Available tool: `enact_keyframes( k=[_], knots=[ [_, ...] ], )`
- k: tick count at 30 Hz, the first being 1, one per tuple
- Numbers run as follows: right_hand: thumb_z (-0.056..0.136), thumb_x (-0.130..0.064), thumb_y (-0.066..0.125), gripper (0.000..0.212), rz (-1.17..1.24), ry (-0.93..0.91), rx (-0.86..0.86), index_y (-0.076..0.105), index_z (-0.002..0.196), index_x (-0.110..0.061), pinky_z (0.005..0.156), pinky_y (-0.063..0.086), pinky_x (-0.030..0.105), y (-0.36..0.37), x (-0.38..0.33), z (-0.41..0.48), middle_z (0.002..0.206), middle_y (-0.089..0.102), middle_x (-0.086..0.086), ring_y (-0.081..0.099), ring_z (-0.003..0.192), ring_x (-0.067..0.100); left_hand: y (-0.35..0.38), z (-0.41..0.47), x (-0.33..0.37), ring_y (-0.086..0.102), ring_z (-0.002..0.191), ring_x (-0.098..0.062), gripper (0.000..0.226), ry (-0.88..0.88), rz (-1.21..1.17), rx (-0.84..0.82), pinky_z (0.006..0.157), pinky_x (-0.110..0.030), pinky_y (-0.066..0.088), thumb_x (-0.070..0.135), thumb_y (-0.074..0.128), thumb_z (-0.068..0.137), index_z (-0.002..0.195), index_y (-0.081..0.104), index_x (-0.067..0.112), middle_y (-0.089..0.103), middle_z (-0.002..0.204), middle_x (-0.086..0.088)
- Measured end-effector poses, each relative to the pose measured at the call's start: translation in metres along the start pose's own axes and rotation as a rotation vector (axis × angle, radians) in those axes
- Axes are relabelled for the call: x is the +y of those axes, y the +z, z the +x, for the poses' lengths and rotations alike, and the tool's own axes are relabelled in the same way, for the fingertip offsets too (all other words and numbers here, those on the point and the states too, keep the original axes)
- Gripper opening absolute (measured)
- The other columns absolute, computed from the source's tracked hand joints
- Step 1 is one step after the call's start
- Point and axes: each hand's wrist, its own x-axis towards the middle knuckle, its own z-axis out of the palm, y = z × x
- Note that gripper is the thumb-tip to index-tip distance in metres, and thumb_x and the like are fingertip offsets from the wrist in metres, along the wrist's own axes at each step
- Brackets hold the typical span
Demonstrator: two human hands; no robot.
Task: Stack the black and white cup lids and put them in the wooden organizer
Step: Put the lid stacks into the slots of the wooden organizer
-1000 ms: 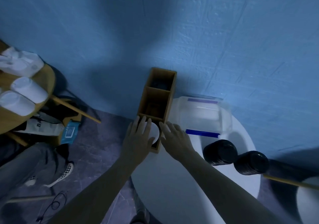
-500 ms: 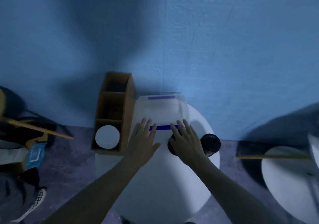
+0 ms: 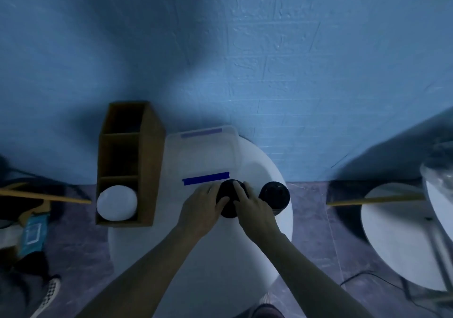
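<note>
Head: black lids (image 3: pixel 227 210) between gripping fingers (image 3: pixel 240 192).

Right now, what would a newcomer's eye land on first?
The left hand and right hand holding a black lid stack on the white table, with a second black stack just to its right. Then the white lids, bright in the nearest compartment of the wooden organizer at the table's left edge.

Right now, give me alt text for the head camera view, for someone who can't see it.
A left hand and right hand grip a stack of black lids on a white table. A second black stack stands to its right; a wooden organizer at the left holds white lids in its nearest compartment.
</note>
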Motion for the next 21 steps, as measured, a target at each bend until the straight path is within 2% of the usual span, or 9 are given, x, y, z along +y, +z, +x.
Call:
enact_keyframes(
  k=[2, 3, 5, 7, 9, 10, 12, 15, 21],
  knots=[
    [0.104, -0.021, 0.047, 0.053, 0.143, 0.045, 0.037, 0.033, 0.155, -0.023, 0.076, 0.053, 0.03, 0.005, 0.0, 0.001, 0.158, 0.038, 0.002, 0.067, 0.103, 0.026, 0.003, 0.003, -0.001, 0.061, 0.117, -0.014, 0.054, -0.166, -0.28, -0.115, 0.09, -0.023, 0.05, 0.052, 0.051, 0.101, 0.146, 0.042, 0.025, 0.058, 0.139, 0.003],
    [0.103, -0.02, 0.051, 0.053, 0.254, 0.095, 0.058, 0.035, 0.153, -0.023, 0.085, 0.054, 0.03, 0.006, -0.001, 0.001, 0.154, 0.044, -0.001, 0.066, 0.11, 0.023, 0.005, 0.004, -0.002, 0.061, 0.115, -0.014, 0.056, -0.284, -0.47, -0.194, 0.089, -0.025, 0.05, 0.052, 0.054, 0.099, 0.146, 0.041, 0.025, 0.057, 0.14, 0.002],
    [0.1, -0.018, 0.057, 0.059, 0.522, 0.246, 0.04, 0.034, 0.154, -0.023, 0.095, 0.047, 0.025, 0.007, -0.003, 0.002, 0.139, 0.053, -0.006, 0.059, 0.12, 0.015, 0.008, 0.004, -0.002, 0.056, 0.116, -0.014, 0.06, -0.505, -0.827, -0.33, 0.094, -0.029, 0.046, 0.051, 0.058, 0.098, 0.148, 0.039, 0.025, 0.054, 0.139, 0.001],
    [0.098, -0.017, 0.06, 0.058, 0.834, 0.38, -0.046, 0.036, 0.15, -0.028, 0.094, 0.044, 0.02, 0.007, -0.004, 0.002, 0.133, 0.053, -0.011, 0.056, 0.123, 0.013, 0.013, 0.003, -0.002, 0.052, 0.119, -0.015, 0.055, -0.607, -0.997, -0.397, 0.097, -0.03, 0.044, 0.049, 0.058, 0.099, 0.146, 0.04, 0.028, 0.052, 0.13, 0.005],
    [0.098, -0.016, 0.059, 0.046, 1.085, 0.469, -0.095, 0.043, 0.136, -0.036, 0.086, 0.048, 0.02, 0.008, -0.004, 0.003, 0.128, 0.059, -0.011, 0.058, 0.116, 0.008, 0.019, 0.004, -0.004, 0.051, 0.122, -0.014, 0.045, -0.62, -1.052, -0.398, 0.097, -0.031, 0.043, 0.048, 0.057, 0.099, 0.139, 0.042, 0.035, 0.052, 0.131, 0.006],
    [0.098, -0.019, 0.059, 0.043, 1.19, 0.518, -0.121, 0.044, 0.133, -0.039, 0.087, 0.049, 0.025, 0.011, -0.003, 0.004, 0.126, 0.058, -0.012, 0.056, 0.113, 0.005, 0.019, 0.004, -0.004, 0.05, 0.124, -0.014, 0.046, -0.624, -1.081, -0.395, 0.099, -0.032, 0.043, 0.05, 0.059, 0.098, 0.139, 0.043, 0.036, 0.052, 0.133, 0.006],
    [0.097, -0.032, 0.062, 0.043, 1.287, 0.616, -0.169, 0.046, 0.134, -0.043, 0.098, 0.049, 0.039, 0.016, 0.0, 0.006, 0.131, 0.056, -0.014, 0.054, 0.118, 0.007, 0.022, 0.005, -0.005, 0.048, 0.129, -0.014, 0.065, -0.633, -1.145, -0.407, 0.102, -0.033, 0.042, 0.059, 0.062, 0.087, 0.144, 0.04, 0.037, 0.051, 0.138, 0.007],
    [0.09, -0.052, 0.069, 0.053, 1.319, 0.669, -0.166, 0.048, 0.137, -0.042, 0.107, 0.046, 0.048, 0.023, 0.004, 0.013, 0.136, 0.057, -0.01, 0.054, 0.124, 0.014, 0.023, 0.007, -0.008, 0.047, 0.13, -0.014, 0.075, -0.634, -1.198, -0.419, 0.1, -0.034, 0.04, 0.063, 0.062, 0.077, 0.144, 0.038, 0.039, 0.049, 0.141, 0.008],
    [0.088, -0.048, 0.073, 0.043, 1.342, 0.662, -0.173, 0.052, 0.124, -0.038, 0.106, 0.048, 0.047, 0.025, -0.006, 0.019, 0.126, 0.061, -0.003, 0.058, 0.115, 0.014, 0.015, 0.002, -0.017, 0.054, 0.118, -0.01, 0.077, -0.653, -1.239, -0.355, 0.081, -0.026, 0.044, 0.061, 0.066, 0.073, 0.139, 0.039, 0.031, 0.054, 0.135, 0.003]
  ],
)
